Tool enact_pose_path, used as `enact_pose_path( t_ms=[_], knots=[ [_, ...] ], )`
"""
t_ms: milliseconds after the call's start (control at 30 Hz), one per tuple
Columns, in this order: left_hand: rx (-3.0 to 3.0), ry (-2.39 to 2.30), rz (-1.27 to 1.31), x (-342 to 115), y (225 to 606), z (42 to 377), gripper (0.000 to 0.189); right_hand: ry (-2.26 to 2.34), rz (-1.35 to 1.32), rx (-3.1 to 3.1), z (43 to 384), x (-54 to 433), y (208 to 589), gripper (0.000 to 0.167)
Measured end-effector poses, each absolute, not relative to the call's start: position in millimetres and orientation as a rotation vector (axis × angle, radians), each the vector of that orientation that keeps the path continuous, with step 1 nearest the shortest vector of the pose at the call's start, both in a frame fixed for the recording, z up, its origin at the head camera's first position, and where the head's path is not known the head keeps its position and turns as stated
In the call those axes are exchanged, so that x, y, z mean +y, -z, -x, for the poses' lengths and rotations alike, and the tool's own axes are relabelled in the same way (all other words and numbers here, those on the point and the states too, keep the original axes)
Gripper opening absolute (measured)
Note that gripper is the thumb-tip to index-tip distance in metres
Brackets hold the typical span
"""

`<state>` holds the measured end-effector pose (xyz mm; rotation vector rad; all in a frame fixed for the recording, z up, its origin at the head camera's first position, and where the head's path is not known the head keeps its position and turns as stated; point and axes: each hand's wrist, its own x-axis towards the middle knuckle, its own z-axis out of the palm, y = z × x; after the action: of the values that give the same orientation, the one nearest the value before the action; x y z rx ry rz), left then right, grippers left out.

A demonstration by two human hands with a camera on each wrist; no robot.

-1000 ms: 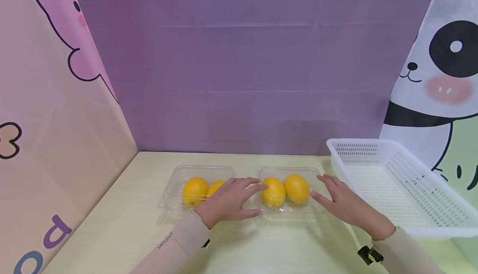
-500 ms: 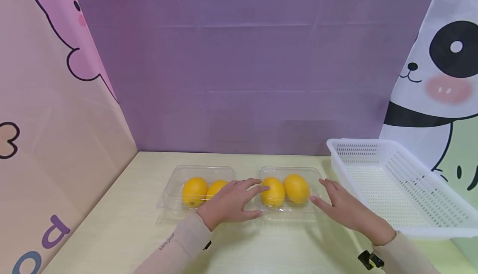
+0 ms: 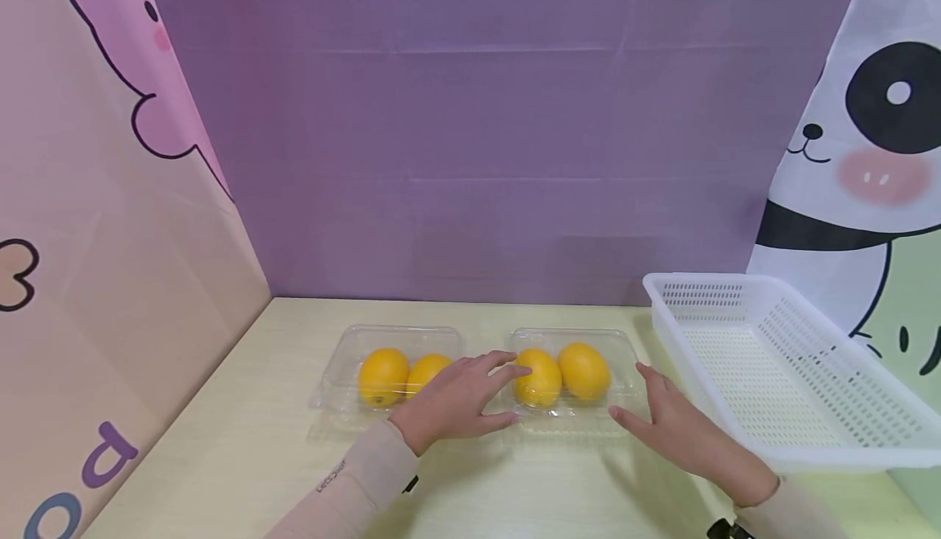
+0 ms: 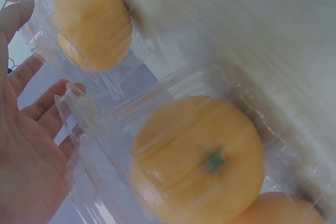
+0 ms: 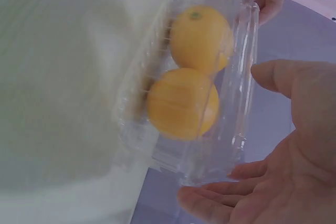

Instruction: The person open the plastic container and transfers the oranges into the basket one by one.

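Observation:
Two clear plastic boxes stand side by side on the table, each with two oranges inside. My left hand (image 3: 459, 396) hovers between them, covering part of the left box (image 3: 334, 363) and its right orange (image 3: 426, 369). Its spread fingers reach the left end of the right box (image 3: 623, 351); whether they touch it I cannot tell. Around that box's right end my right hand (image 3: 684, 433) is spread, thumb at the near corner and fingers beyond the end. In the right wrist view, the palm faces the box (image 5: 242, 93) and its oranges (image 5: 184, 103), holding nothing.
A white perforated plastic basket (image 3: 794, 445) sits on the right, close beside my right hand. A purple cloth backdrop (image 3: 470, 155) rises behind the table (image 3: 243, 441), with printed panels at both sides.
My right hand has shifted slightly nearer and to the right, its fingers lower along the box's right end. The left hand and both boxes stay almost still.

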<state>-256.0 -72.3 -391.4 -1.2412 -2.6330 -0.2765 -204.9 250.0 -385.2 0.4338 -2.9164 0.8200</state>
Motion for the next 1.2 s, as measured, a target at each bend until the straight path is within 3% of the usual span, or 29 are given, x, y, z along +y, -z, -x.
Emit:
enact_pose_path(
  t_ms=[567,800,1200],
  knots=[
    [-2.658,0.326,1.247,-69.5,391.8,256.1,0.058,-0.830,-0.382,-2.899,201.4,257.7,403.0,0.096],
    [-2.642,0.346,1.255,-69.4,393.5,256.9,0.058,-1.058,-0.302,-2.955,204.9,265.8,412.5,0.102],
    [-2.678,0.392,1.247,-67.7,393.8,256.0,0.057,-1.299,-0.214,-2.929,207.7,269.2,417.5,0.094]
  ],
)
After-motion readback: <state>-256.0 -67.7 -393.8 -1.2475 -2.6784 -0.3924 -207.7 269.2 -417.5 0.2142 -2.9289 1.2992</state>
